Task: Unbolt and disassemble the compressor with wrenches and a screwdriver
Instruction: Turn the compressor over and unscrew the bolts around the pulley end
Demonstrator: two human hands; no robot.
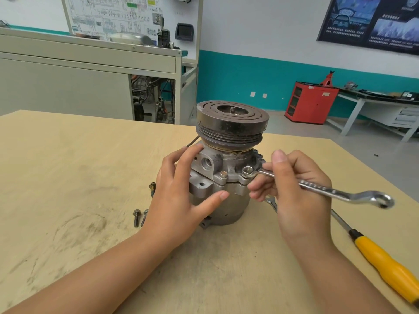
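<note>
While the left hand clasped the upright compressor, the right hand pinched a ring wrench seated on its right flange. Three loose bolts lay just left of it.

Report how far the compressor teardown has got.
Done: three bolts lie loose on the table, left of the compressor. In hand: the right hand holds a ring wrench with its ring down on the flange; the left hand grips the compressor. Left: a bolt head still sits in the flange, the pulley is on, the screwdriver lies untouched.
</note>
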